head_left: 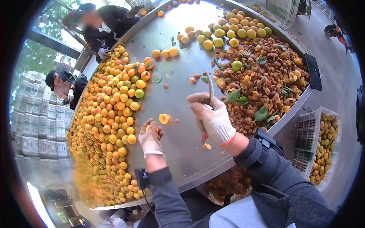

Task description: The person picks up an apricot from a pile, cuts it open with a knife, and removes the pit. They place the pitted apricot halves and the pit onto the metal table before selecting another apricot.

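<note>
My left hand (151,136), in a pale glove with stained fingertips, is curled around an orange-yellow apricot piece (152,130) over the metal table. Just above it, a cut apricot half (164,118) shows its orange inside. My right hand (215,117), in a white knitted glove with a red cuff edge, grips a thin curved metal tool (210,86) that points up and away. Beneath the right hand lie small bits of orange pulp (207,146). A large heap of whole apricots (110,125) spreads left of my left hand.
Brown pits with leaves (262,83) are piled at the right of the metal table (178,83). Larger yellow-green fruits (235,30) lie at the far side. A black phone-like object (313,72) rests on the right edge. A fruit crate (325,144) stands beyond. Two people work at left.
</note>
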The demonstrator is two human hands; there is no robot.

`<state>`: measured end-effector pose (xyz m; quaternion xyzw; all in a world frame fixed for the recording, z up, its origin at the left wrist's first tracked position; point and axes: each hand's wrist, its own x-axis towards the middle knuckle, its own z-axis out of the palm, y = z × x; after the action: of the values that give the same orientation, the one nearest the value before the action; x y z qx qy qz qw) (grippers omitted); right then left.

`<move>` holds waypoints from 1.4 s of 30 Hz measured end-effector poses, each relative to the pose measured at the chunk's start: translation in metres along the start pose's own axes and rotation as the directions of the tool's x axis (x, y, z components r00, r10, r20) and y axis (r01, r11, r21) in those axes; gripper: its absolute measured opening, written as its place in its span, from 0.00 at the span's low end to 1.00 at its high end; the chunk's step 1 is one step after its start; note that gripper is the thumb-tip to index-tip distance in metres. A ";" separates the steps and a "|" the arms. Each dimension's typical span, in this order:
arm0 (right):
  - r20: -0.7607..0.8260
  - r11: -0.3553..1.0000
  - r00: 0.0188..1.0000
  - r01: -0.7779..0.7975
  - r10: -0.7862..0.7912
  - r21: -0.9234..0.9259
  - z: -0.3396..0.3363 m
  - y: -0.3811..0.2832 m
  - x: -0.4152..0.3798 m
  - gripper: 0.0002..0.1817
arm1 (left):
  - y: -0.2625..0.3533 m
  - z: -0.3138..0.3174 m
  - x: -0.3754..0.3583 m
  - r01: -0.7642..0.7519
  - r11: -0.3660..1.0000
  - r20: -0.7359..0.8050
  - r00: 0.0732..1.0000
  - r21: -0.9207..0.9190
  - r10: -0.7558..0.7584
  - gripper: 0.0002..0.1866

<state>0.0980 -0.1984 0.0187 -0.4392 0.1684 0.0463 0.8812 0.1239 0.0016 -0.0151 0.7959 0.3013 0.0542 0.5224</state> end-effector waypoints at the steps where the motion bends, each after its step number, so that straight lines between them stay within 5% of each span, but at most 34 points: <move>1: -0.005 1.000 1.000 0.015 -0.015 0.011 0.000 -0.002 0.004 0.10 | -0.007 0.014 0.017 -0.036 0.985 0.039 0.998 -0.169 0.043 0.06; 3: 0.052 0.996 0.999 0.012 -0.008 -0.090 -0.002 0.001 0.004 0.10 | -0.026 0.033 0.039 -0.035 0.942 0.086 0.994 -0.334 0.067 0.07; 5: 0.031 0.995 0.999 -0.032 0.035 -0.095 -0.007 -0.003 0.000 0.09 | -0.040 0.036 0.052 -0.246 0.910 0.015 0.964 -0.335 0.266 0.12; 7: 0.032 1.000 0.999 -0.014 0.014 0.002 -0.006 -0.008 0.007 0.09 | -0.038 0.034 0.055 -0.320 0.909 -0.021 0.945 -0.268 0.327 0.16; 11: 0.038 0.998 0.999 -0.032 0.033 -0.048 -0.009 -0.019 0.009 0.10 | -0.067 0.040 0.076 -0.335 0.939 0.150 0.927 -0.077 0.343 0.21; 12: 0.034 0.999 0.999 -0.029 0.031 -0.043 -0.010 -0.020 0.010 0.10 | -0.070 0.040 0.073 -0.592 0.724 0.186 0.803 0.353 0.566 0.21; 13: 0.041 1.000 0.999 -0.020 0.021 -0.019 -0.011 -0.020 0.010 0.09 | -0.073 0.041 0.072 -0.673 0.296 0.322 0.634 0.678 0.703 0.21; 14: 0.049 1.000 0.999 -0.013 0.012 0.004 -0.011 -0.021 0.011 0.09 | -0.067 0.040 0.067 -0.616 0.226 0.323 0.649 0.755 0.689 0.20; 15: 0.048 1.000 0.999 -0.013 0.013 0.007 -0.013 -0.022 0.010 0.09 | -0.060 0.037 0.060 -0.616 0.223 0.325 0.648 0.756 0.688 0.20; 17: 0.022 0.999 1.000 -0.014 0.013 0.046 -0.014 -0.025 0.011 0.09 | -0.043 0.028 0.040 -0.450 0.718 0.193 0.889 0.531 0.415 0.18; 18: 0.030 0.999 0.999 -0.018 0.017 0.046 -0.017 -0.026 0.013 0.09 | -0.016 0.022 0.012 -0.147 0.976 0.219 0.969 0.162 0.110 0.16; 22: 0.028 0.996 1.000 -0.005 0.002 0.089 -0.022 -0.022 0.019 0.08 | 0.012 -0.025 -0.099 -0.312 0.945 0.631 0.715 -0.098 0.302 0.13; 24: 0.049 0.996 0.999 -0.009 0.005 0.085 -0.022 -0.016 0.022 0.09 | 0.007 -0.042 -0.133 -0.326 0.944 0.803 0.549 -0.052 0.233 0.16; 25: 0.054 0.996 0.999 -0.006 0.001 0.085 -0.021 -0.011 0.025 0.09 | 0.004 -0.046 -0.140 -0.327 0.944 0.789 0.569 -0.041 0.231 0.16; 27: 0.026 0.996 0.999 -0.037 0.035 0.087 -0.012 -0.012 0.024 0.08 | -0.001 -0.050 -0.146 -0.488 0.866 0.869 0.376 -0.111 0.323 0.19; 28: 0.028 0.996 0.999 -0.038 0.035 0.076 -0.012 -0.011 0.024 0.08 | -0.004 -0.056 -0.133 -0.629 0.771 0.682 0.520 -0.102 0.515 0.22; 30: 0.041 0.997 0.999 -0.039 0.036 0.061 -0.013 -0.011 0.021 0.09 | -0.030 -0.074 -0.086 -0.210 0.976 0.290 0.933 -0.046 0.215 0.24; 31: 0.038 0.998 0.999 -0.038 0.036 0.058 -0.014 -0.010 0.019 0.09 | -0.026 -0.075 -0.059 -0.130 0.991 0.104 0.986 -0.004 0.130 0.24; 32: 0.036 0.997 0.998 -0.050 0.047 0.061 -0.014 -0.011 0.019 0.09 | -0.024 -0.079 -0.027 -0.048 0.999 -0.089 0.995 0.021 0.050 0.25; 33: 0.033 0.996 0.998 -0.055 0.053 0.065 -0.013 -0.011 0.019 0.10 | -0.051 -0.088 0.019 -0.140 0.973 -0.203 0.963 0.185 0.177 0.24; 34: 0.028 0.997 0.999 -0.043 0.041 0.065 -0.012 -0.012 0.018 0.10 | -0.078 -0.102 0.062 -0.185 0.795 -0.214 0.906 0.577 0.366 0.25; 37: 0.023 0.999 0.999 -0.035 0.036 -0.019 -0.012 -0.012 0.016 0.10 | -0.093 -0.093 0.103 -0.071 0.657 -0.194 0.926 0.751 0.323 0.25; 41: 0.033 0.993 0.996 -0.079 0.082 -0.091 -0.007 -0.010 0.011 0.11 | -0.079 -0.088 0.102 -0.093 0.578 -0.115 0.942 0.811 0.314 0.23; 42: 0.056 0.988 0.993 -0.096 0.103 -0.121 -0.006 -0.009 0.010 0.11 | -0.064 -0.084 0.085 -0.080 0.798 -0.077 0.985 0.597 0.156 0.22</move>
<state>0.1082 -0.2087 0.0186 -0.4800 0.1598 0.1136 0.8551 0.1319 0.1317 -0.0521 0.9313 0.2842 0.0388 0.2246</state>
